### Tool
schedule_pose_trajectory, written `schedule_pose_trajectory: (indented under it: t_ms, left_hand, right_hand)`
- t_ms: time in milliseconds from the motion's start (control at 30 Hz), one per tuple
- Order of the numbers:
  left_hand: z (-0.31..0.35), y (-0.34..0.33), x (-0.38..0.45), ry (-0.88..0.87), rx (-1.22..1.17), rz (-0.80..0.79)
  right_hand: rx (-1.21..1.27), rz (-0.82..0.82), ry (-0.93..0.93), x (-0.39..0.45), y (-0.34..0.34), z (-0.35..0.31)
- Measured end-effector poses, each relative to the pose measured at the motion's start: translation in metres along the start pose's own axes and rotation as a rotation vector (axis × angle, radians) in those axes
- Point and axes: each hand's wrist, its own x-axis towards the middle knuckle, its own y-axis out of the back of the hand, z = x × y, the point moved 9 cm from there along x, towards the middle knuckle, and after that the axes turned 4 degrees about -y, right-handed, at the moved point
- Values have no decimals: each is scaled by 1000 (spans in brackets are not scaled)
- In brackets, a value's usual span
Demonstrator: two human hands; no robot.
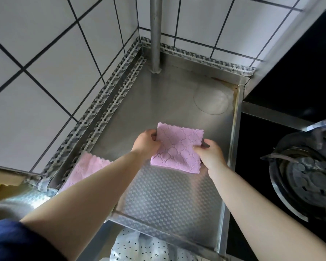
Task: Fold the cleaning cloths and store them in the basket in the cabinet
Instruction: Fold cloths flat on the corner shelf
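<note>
A pink cleaning cloth (177, 148), folded into a small square, hangs just above the steel counter (158, 194). My left hand (146, 143) pinches its left edge and my right hand (210, 153) pinches its right edge. A second pink cloth (85, 169) lies flat at the counter's left side, partly hidden under my left forearm. No basket or cabinet shows in the view.
White tiled walls (55, 72) close the counter on the left and at the back, with a metal pipe (155, 34) standing in the corner. A black gas hob with a burner (301, 176) lies to the right. A spotted fabric (139, 247) shows below the counter's front edge.
</note>
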Motion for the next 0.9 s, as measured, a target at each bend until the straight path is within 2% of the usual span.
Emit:
schedule_pose_trajectory:
  t_ms: [167, 300, 633, 900]
  left_hand:
    - [10, 12, -10, 8, -53, 17]
    - [14, 51, -31, -52, -57, 74]
    - [-66, 147, -112, 20, 101, 222]
    - [-109, 165, -143, 25, 244, 296]
  right_hand:
    - [289, -92, -147, -12, -11, 9]
    - [411, -225, -211, -41, -31, 7]
    - [280, -550, -234, -127, -148, 6]
    - [177, -586, -245, -153, -196, 19]
